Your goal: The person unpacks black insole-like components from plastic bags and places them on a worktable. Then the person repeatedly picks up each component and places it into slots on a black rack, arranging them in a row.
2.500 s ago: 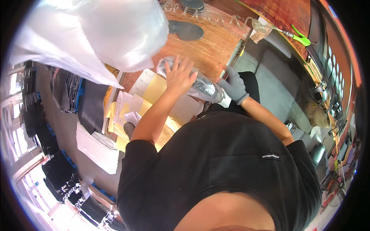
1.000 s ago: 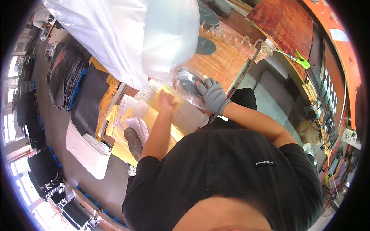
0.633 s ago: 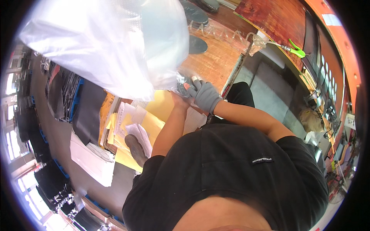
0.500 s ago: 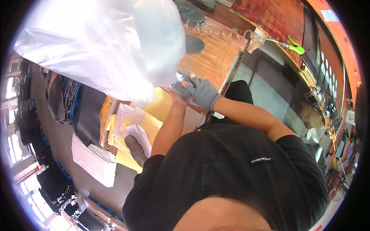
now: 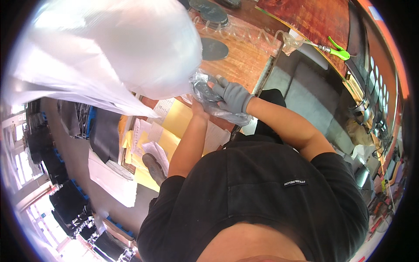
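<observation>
A crumpled clear plastic bag (image 5: 203,89) with something dark inside is between my hands, over the near left edge of the wooden bench (image 5: 248,61). My right hand (image 5: 233,97), in a grey glove with bare fingertips, is closed on the bag from its right side. From below left, my bare left hand (image 5: 198,107) holds the bag too; its fingers are mostly hidden behind the film. Right beside them bulges a large, whitish, see-through plastic sack (image 5: 131,48), filling the upper left. Its contents cannot be made out.
Dark oval pieces (image 5: 214,49) lie on the bench, some in a stack (image 5: 209,15). A coiled clear hose leads to a green air gun (image 5: 339,53) at the right. Yellow and white papers (image 5: 152,131) lie below the sack. Black sheets (image 5: 104,131) stand further left.
The sack has shifted left, and its lower corner has swung. The clear bag now shows more, with film trailing below my right hand. My right hand has turned slightly.
</observation>
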Available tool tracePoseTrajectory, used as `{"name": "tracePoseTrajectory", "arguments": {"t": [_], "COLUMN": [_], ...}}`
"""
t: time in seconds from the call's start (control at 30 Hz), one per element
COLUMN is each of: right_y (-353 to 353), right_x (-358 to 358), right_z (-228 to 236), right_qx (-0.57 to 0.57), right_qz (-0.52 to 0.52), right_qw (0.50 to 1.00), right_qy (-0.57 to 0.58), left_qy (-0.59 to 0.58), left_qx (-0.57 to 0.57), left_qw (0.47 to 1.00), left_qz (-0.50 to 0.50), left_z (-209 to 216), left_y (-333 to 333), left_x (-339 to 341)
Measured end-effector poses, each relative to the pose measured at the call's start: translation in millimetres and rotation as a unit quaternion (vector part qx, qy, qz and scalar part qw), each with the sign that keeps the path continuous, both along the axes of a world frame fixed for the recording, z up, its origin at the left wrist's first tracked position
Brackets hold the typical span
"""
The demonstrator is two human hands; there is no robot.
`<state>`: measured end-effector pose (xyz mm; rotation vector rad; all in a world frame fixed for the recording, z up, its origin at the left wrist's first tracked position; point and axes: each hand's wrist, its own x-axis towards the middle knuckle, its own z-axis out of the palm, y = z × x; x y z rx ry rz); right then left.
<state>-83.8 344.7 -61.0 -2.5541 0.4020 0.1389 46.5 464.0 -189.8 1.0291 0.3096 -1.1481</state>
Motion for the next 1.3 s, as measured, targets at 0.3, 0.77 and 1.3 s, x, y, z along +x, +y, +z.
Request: {"name": "tracePoseTrajectory", "arguments": {"t": [0.3, 0.77, 1.3], "right_y": [-19.1, -74.0, -81.8], "right_x": [-6.2, -4.4, 12.2], "right_z": [-5.6, -84.0, -94.7], "right_qx": [0.048, 0.227, 0.185], "right_qz": [-0.019, -0.014, -0.188], "right_qw": [0.998, 0.973, 0.961], "right_qy": [0.034, -0.034, 0.078], "left_qy": [0.031, 0.047, -0.137], "left_qx": [-0.003, 0.032, 0.235], "left_qw": [1.0, 0.995, 0.962], "left_qz": [-0.003, 0.081, -0.038], "left_z": [4.0, 17.8, -50.6], "left_y": [1.7, 35.5, 35.3], "left_x": [-1.2, -11.5, -32.4]}}
